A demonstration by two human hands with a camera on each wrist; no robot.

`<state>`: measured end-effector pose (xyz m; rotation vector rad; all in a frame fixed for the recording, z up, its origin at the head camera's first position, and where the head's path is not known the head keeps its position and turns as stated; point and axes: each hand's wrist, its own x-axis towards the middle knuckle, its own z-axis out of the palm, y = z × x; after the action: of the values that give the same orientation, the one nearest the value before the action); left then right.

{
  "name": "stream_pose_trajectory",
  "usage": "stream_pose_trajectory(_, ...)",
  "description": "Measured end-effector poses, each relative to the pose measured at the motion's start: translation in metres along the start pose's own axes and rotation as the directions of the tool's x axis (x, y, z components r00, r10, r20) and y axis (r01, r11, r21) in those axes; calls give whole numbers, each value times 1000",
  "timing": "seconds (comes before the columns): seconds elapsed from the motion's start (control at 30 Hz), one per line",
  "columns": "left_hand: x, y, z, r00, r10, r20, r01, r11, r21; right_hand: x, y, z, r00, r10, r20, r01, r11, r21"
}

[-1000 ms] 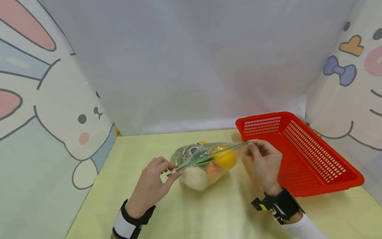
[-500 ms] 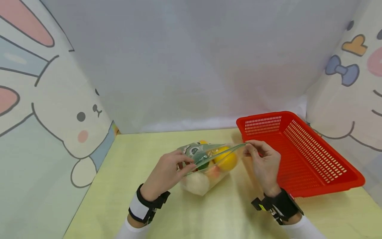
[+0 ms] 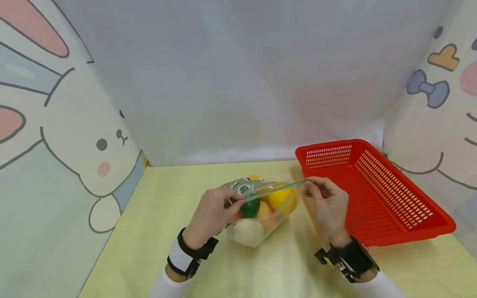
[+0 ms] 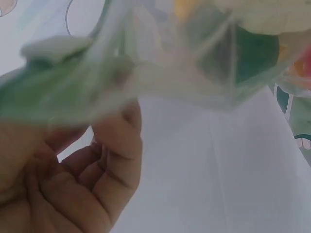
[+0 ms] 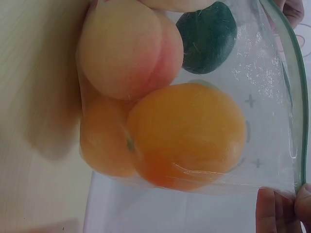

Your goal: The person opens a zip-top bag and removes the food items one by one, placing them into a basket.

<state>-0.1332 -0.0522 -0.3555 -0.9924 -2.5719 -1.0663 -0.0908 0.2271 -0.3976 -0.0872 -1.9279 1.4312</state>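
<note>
A clear zip bag (image 3: 232,184) with a green strip along its mouth lies on the table, filled with fruit. My left hand (image 3: 208,213) pinches the mouth's edge near its left part, and my right hand (image 3: 329,205) pinches its right corner. The two edges of the mouth stand apart. Inside the bag are an orange (image 5: 189,136), a peach (image 5: 126,48), a dark green piece (image 5: 209,39) and a whitish round piece (image 3: 247,231). In the left wrist view, the bag's film (image 4: 180,87) covers my fingertips.
A red plastic basket (image 3: 372,203) with slotted sides stands on the right, close to my right hand. Behind the pale yellow table (image 3: 167,182) rises a grey-white wall (image 3: 238,82), with cartoon-printed panels on both sides.
My left hand has moved right along the bag's mouth from its left end and now pinches the edge farther in. The mouth's edges have parted. My right hand has hardly moved.
</note>
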Motion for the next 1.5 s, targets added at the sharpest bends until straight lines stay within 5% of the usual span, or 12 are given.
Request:
stream_pose_trajectory(0.3,3,1,5,982,10,-190,-10,1000,1,-13,7,-10,995,54,86,-45,993,-105)
stream_pose_trajectory(0.47,4,-1,10,969,27,-245,-32,999,-17,-20,9,-16,990,-71,120,85,990,-113)
stream_pose_trajectory(0.6,4,0,12,962,33,-271,-36,999,-4,-26,4,-19,967,-216,136,237,957,-165)
stream_pose_trajectory(0.73,4,3,14,959,36,-283,-30,999,25,-33,-10,-15,899,-384,211,427,875,-230)
stream_pose_trajectory(0.93,4,5,16,956,42,-291,-32,999,39,-37,-37,6,706,-584,401,697,674,-246)
stream_pose_trajectory(1.1,4,4,17,950,52,-309,-41,998,43,-28,-51,32,580,-506,639,792,533,-297)
stream_pose_trajectory(1.2,5,4,19,945,59,-320,-46,998,47,-24,-53,48,561,-397,726,802,479,-357)
stream_pose_trajectory(1.27,4,5,19,945,55,-322,-44,998,42,-22,-52,57,554,-320,769,797,471,-378)
stream_pose_trajectory(1.5,5,5,21,950,41,-309,-36,999,20,-10,-43,74,502,-116,857,733,582,-351)
